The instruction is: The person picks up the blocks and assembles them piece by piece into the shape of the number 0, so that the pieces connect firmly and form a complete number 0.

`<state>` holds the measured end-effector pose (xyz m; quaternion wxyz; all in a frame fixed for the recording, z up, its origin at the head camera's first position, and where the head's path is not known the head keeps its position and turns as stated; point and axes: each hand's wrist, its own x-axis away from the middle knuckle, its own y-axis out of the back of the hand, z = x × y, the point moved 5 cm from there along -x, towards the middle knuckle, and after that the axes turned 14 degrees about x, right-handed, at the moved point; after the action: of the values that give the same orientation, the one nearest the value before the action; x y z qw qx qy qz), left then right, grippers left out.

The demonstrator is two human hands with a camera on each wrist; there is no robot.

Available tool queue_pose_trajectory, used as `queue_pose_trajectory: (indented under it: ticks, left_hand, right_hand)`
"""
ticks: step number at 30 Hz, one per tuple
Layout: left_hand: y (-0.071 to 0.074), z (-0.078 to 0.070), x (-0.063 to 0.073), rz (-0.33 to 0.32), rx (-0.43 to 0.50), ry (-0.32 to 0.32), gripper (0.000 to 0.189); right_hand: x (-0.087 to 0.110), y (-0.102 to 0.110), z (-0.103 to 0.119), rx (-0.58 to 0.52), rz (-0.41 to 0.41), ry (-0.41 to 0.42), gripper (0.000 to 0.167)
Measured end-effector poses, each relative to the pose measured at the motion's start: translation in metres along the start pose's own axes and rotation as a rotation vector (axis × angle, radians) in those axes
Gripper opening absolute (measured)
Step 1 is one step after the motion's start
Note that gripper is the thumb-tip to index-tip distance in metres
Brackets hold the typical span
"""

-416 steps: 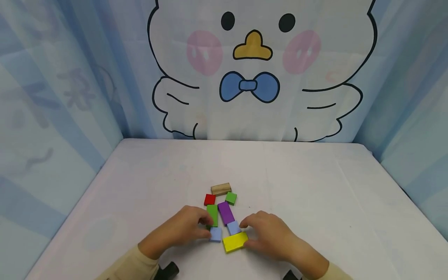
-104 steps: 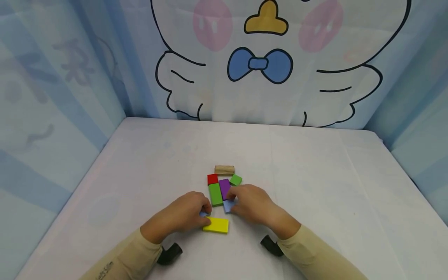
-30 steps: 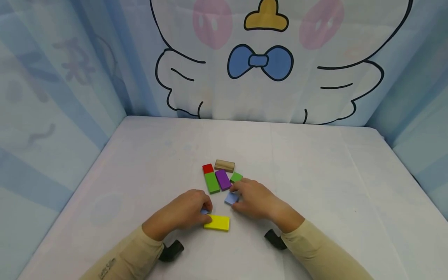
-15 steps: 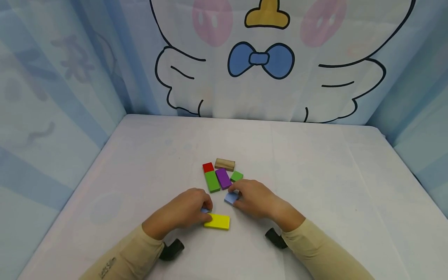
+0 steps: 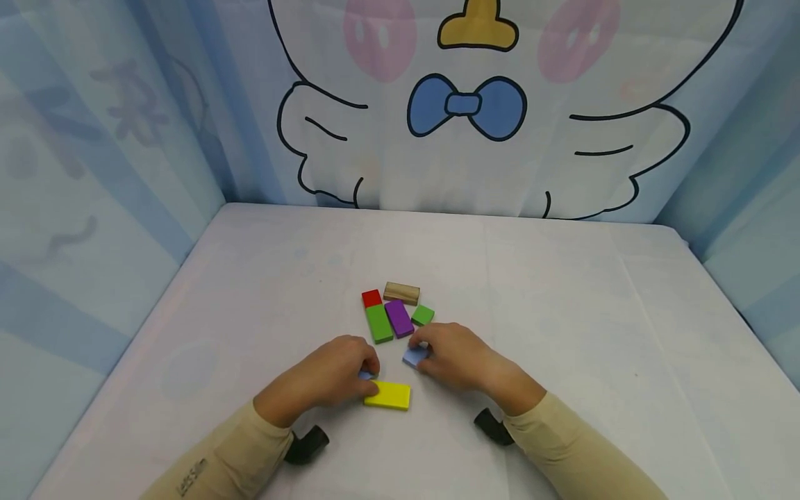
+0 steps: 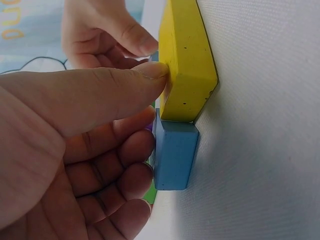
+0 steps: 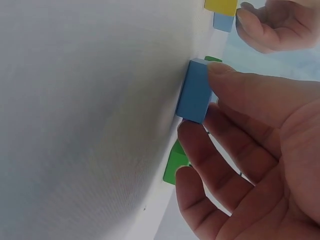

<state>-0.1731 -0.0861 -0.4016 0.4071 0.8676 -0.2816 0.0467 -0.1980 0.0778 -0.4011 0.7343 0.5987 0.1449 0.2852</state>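
Edged toward four o'clock, one blue block (image 5: 412, 357) is being pinched by the right hand (image 5: 460, 357); yellow (image 5: 392, 396) is being thumbed, seemingly for steadiness, by the relaxed left hand (image 5: 331, 373).

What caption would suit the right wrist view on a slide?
The right hand pinches a blue block while, in the background, the left hand touches a yellow block.

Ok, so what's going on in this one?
A person's left hand has its thumb on the yellow block and its fingers by one blue block. Their right hand pinches the other blue block. Beyond the hands, on the table, lie the red block, long green block, purple block, small green block and wood block.
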Motion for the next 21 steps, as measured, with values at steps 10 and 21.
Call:
queue_pose_trajectory:
  ticks: [10, 21]
  left_hand:
    - [-0.001, 0.001, 0.0, -0.002, -0.002, 0.007, 0.018]
    - [-0.001, 0.0, 0.0, -0.012, 0.008, 0.007, 0.019]
  right_hand:
    - [0.005, -0.001, 0.002, -0.027, 0.037, -0.019, 0.025]
    - [0.011, -0.001, 0.006, -0.04, 0.069, -0.007, 0.024]
